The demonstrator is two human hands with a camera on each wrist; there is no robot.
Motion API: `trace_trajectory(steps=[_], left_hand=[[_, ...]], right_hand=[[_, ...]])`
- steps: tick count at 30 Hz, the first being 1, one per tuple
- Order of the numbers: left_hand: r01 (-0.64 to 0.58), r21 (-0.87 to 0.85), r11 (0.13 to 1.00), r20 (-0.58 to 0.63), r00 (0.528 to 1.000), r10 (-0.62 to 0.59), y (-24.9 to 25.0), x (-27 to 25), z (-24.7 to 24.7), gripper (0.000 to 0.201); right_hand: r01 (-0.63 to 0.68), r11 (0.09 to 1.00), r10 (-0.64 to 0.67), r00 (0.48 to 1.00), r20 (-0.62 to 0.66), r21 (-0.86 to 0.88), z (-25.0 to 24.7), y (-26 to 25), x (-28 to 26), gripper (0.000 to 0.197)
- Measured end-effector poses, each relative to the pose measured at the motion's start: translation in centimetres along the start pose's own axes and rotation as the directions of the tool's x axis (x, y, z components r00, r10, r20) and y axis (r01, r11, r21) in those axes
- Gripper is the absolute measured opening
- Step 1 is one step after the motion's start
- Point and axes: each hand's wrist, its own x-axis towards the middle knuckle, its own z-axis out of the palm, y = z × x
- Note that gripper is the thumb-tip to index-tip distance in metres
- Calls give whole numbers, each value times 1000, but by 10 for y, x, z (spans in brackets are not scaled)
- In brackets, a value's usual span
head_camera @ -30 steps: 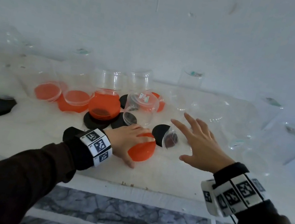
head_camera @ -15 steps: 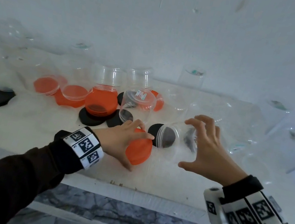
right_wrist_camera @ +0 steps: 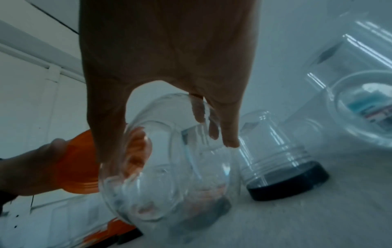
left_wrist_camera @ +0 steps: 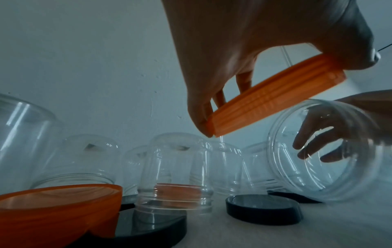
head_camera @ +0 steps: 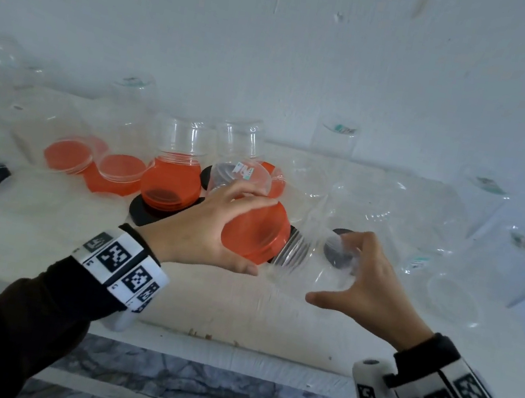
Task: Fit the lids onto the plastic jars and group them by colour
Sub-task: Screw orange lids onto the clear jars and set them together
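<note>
Several clear jars (head_camera: 190, 145) upended on black lids (left_wrist_camera: 263, 210), orange lids (head_camera: 67, 155) beside.

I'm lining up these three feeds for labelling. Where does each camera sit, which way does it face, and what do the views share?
Head: worn on the head, looks forward and down at the white table; shows both sleeves, left hand and right hand.
Left wrist: low under the left hand, looks along it at the orange lid it grips.
Right wrist: under the right hand, looks along it at the clear jar it holds.
Shared: all three show lid, jar and both hands.
</note>
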Motion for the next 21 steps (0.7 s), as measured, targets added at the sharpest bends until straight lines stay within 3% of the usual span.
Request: trace_trajectory(steps=[4,12,21], left_hand=[[-29,10,1000,-32,999,29,2,5,2,94],[-67,10,998,-39,997,67,8,16,3,96],[-94,38,995,-9,995,95,16,27,10,94]], right_hand=[[-68,990,66,998,18,122,8,4,1,86],[-131,988,117,981,155,84,16,11,0,104],[-180,956,107,949,297,230,16,17,-3,100]])
